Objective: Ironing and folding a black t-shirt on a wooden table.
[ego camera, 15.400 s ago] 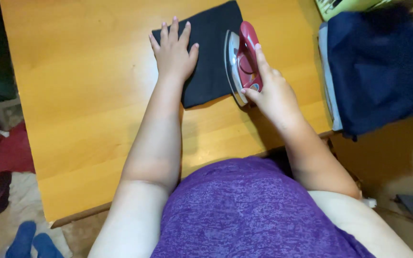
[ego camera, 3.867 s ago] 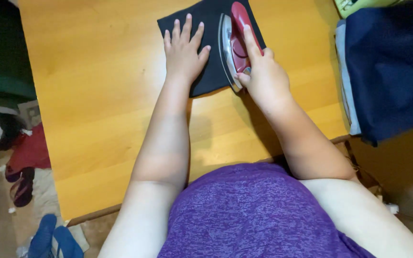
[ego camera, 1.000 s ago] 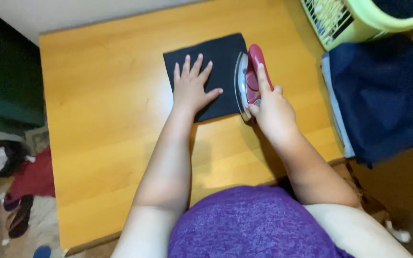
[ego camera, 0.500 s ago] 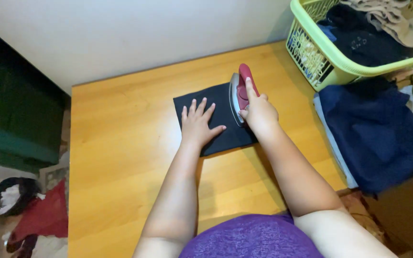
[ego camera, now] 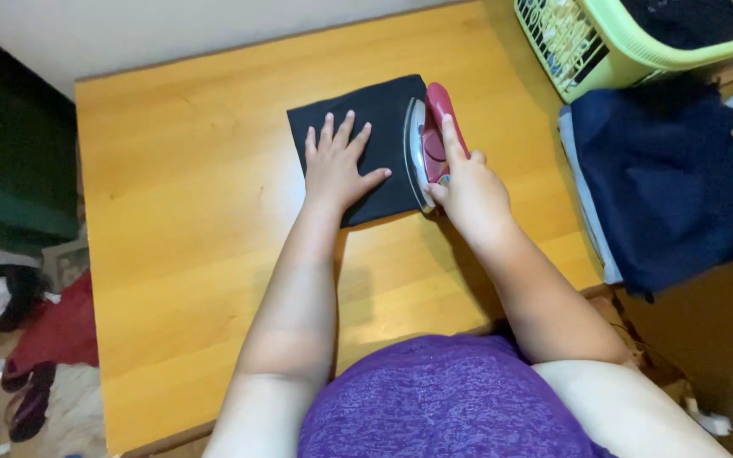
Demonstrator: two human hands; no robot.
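Note:
A folded black cloth (ego camera: 375, 119) lies flat on the wooden table (ego camera: 188, 195). My left hand (ego camera: 337, 165) rests palm down on the cloth, fingers spread. A red iron (ego camera: 428, 144) with a silver soleplate stands on its side at the cloth's right edge. My right hand (ego camera: 467, 187) grips the iron's handle from the near end.
A light green laundry basket (ego camera: 604, 42) with clothes sits at the back right. A stack of dark blue folded fabric (ego camera: 672, 178) lies right of the table. On the floor at left are red cloth (ego camera: 48, 331), sandals and a dark bundle. A white wall runs behind.
The view has shifted and tilted down a little. My hands, the cloth and the iron keep the same pose; the iron stays at the cloth's right edge.

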